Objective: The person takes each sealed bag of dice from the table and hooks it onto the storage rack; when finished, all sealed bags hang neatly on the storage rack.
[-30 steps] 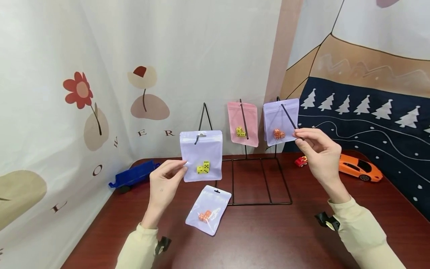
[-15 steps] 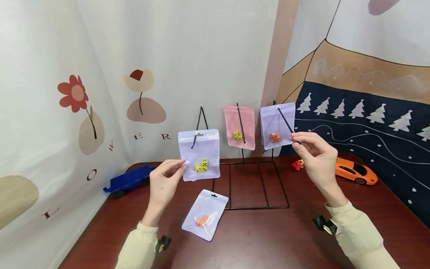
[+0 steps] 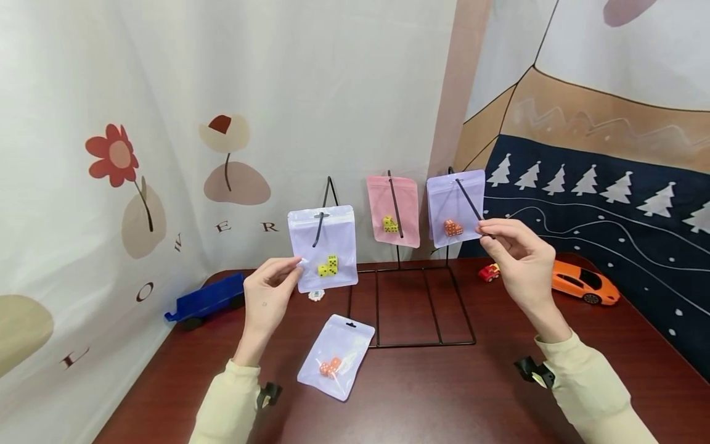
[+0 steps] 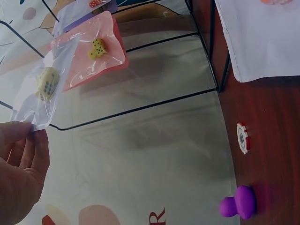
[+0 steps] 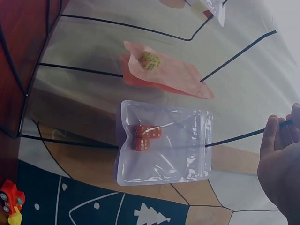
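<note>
In the head view my left hand [image 3: 268, 295] pinches the left edge of a pale purple zip bag [image 3: 310, 237] holding yellow dice [image 3: 328, 266]. The tip of the left hook [image 3: 318, 231] of a black wire rack [image 3: 426, 345] sticks out in front of this bag's hang hole. My right hand [image 3: 521, 262] pinches the end of the right hook [image 5: 248, 136], on which purple bags [image 3: 468, 203] hang, the front one with orange-red dice [image 5: 146, 136]. A pink bag [image 3: 407, 203] with yellow dice hangs on the middle hook. Another purple bag [image 3: 346, 339] with orange dice lies on the table.
A blue toy trailer [image 3: 208, 299] stands at the left. An orange toy car [image 3: 585, 282] and a small red toy vehicle [image 3: 489, 272] are at the right. A poker chip [image 4: 242, 138] and a purple rounded object [image 4: 241, 202] show in the left wrist view. Printed curtains [image 3: 333, 92] stand behind.
The bag in my left hand has risen slightly and sits further along its hook, with more of the tip showing. A poker chip shows beneath it. My right hand keeps its pinch.
</note>
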Available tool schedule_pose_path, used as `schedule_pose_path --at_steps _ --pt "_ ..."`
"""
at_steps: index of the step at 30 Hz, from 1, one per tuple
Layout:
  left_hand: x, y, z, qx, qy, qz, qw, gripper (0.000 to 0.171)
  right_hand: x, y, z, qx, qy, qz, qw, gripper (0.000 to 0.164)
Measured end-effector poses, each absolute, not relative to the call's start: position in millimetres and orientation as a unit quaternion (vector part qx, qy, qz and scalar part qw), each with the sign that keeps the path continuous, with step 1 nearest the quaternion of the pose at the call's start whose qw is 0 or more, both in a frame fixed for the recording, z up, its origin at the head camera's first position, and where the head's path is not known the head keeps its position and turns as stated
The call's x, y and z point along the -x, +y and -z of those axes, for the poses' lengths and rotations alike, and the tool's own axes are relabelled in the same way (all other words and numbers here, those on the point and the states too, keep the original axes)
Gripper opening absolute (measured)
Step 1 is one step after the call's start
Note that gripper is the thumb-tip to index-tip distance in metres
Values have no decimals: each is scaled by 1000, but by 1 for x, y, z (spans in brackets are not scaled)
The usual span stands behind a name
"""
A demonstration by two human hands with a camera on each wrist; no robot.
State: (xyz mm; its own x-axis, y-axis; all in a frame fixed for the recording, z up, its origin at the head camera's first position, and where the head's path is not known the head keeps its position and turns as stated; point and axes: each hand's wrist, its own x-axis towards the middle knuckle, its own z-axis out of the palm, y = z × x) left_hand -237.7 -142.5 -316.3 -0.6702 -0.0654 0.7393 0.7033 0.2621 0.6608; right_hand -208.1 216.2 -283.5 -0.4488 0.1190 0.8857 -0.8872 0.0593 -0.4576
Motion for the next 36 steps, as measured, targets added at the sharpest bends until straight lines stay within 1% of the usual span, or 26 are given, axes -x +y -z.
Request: schedule_pose_path --at_steps 8,12,16,29,36 --pt "259 -147 326 219 -712 570 347 19 209 215 284 -325 -592 -610 413 20" --pt "254 -143 315 215 -715 567 347 18 210 216 284 -324 -595 -608 415 20" --pt "257 -139 314 213 -718 565 346 18 211 215 284 -326 -595 -607 414 20" --pt "277 -139 314 199 -713 570 358 17 213 214 285 -334 -593 -608 410 20" --pt "289 -138 314 212 -708 576 350 17 213 215 285 -336 -587 -609 415 20"
